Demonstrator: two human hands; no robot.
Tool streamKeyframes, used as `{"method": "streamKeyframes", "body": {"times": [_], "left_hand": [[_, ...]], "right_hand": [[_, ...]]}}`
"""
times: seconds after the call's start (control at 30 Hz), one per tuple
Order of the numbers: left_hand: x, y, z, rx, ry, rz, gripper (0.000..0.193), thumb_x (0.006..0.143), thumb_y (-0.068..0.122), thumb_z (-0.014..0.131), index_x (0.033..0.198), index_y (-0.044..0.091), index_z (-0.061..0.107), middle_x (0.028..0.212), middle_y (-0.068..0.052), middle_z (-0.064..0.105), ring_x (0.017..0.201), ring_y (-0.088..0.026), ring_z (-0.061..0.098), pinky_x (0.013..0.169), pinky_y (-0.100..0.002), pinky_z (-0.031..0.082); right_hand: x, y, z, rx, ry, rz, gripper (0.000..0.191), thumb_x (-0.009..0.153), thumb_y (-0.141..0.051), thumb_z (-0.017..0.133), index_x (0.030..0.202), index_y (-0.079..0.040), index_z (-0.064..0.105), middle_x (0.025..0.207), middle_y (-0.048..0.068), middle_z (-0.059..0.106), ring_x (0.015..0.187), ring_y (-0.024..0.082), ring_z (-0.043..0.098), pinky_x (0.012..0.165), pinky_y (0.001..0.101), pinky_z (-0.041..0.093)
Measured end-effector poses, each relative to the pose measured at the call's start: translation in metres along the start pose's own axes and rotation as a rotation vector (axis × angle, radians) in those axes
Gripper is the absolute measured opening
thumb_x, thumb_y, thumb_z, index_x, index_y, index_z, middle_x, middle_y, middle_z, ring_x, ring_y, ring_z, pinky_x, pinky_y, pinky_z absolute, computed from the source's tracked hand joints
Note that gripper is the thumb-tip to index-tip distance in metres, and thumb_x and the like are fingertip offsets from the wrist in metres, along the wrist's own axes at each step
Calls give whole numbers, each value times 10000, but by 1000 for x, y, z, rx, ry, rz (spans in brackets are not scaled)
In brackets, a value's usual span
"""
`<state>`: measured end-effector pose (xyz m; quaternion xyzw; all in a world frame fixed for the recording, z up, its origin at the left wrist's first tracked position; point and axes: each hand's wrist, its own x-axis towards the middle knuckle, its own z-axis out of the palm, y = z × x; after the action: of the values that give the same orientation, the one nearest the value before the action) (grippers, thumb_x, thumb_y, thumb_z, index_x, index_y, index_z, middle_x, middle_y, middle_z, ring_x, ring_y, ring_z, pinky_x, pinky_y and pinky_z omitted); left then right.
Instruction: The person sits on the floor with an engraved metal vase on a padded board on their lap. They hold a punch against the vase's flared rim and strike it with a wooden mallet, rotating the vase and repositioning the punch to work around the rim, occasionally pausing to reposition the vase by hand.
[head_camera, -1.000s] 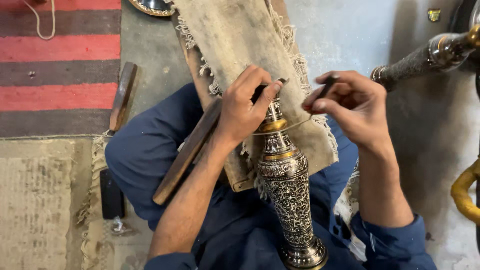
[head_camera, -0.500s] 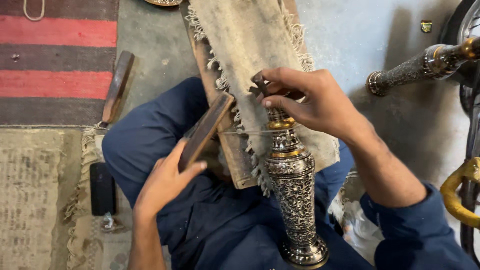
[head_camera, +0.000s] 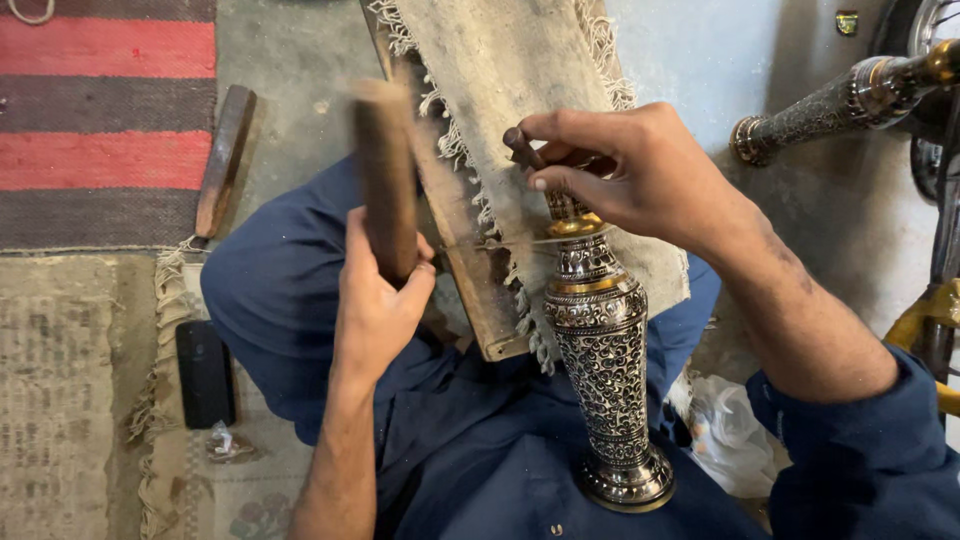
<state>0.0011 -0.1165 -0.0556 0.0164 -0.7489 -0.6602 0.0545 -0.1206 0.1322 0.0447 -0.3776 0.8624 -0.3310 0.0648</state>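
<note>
Left hand: my left hand (head_camera: 375, 300) is clenched around the lower end of a wooden stick (head_camera: 385, 180), thumb up along its side.
Stick: its long axis runs nearly straight up the picture, away from me, tilted very slightly; the upper end is blurred.
Right hand: my right hand (head_camera: 630, 175) pinches a small dark tool (head_camera: 522, 148) between thumb and fingertips, the fingers curled over the top of the vase.
Tool: its free end points up and to my left; the rest is hidden under my fingers, so I cannot tell its full length.
Vase: the engraved metal vase (head_camera: 600, 360) lies across my lap, long axis running from its round foot near me to its brass neck away from me, the neck just under my right hand.
Support: the neck rests against a cloth-covered wooden board (head_camera: 500, 90) that slopes away from me.
Around me: another wooden stick (head_camera: 225, 160) lies on the floor beside a striped rug (head_camera: 100, 120); a second engraved metal piece (head_camera: 850, 100) lies to my right.
</note>
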Motion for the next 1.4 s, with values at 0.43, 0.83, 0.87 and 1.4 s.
{"method": "streamKeyframes", "body": {"times": [0.43, 0.83, 0.87, 1.4], "left_hand": [[18, 24, -2, 366, 57, 220, 730, 867, -72, 666, 1529, 95, 406, 1437, -172, 605, 1228, -341, 684, 1030, -412, 550], [19, 23, -5, 585, 51, 196, 812, 813, -99, 697, 1545, 144, 443, 1405, -134, 611, 1316, -343, 592, 1150, -433, 459], [19, 22, -5, 529, 97, 271, 816, 823, -109, 687, 1552, 139, 420, 1457, -150, 587, 1366, -353, 580, 1172, -430, 465], [28, 19, -10, 735, 38, 213, 782, 812, -80, 705, 1526, 159, 495, 1179, -149, 621, 1179, -363, 611, 1084, -456, 463]], "right_hand": [[-2, 4, -2, 22, 9, -48, 392, 957, -78, 771, 1330, -57, 653, 1038, 92, 787, 960, 185, 786, 865, 318, 646], [-1, 7, -4, 9, -6, -72, 433, 949, -86, 774, 1361, -51, 645, 1043, 101, 788, 971, 203, 783, 893, 331, 642], [-1, 6, -3, 2, -5, -64, 423, 944, -92, 783, 1345, -53, 656, 1033, 105, 786, 964, 204, 785, 873, 330, 642], [-3, 9, -5, 15, 2, -75, 428, 938, -84, 777, 1346, -44, 654, 1025, 111, 785, 957, 210, 785, 842, 335, 630]]}}
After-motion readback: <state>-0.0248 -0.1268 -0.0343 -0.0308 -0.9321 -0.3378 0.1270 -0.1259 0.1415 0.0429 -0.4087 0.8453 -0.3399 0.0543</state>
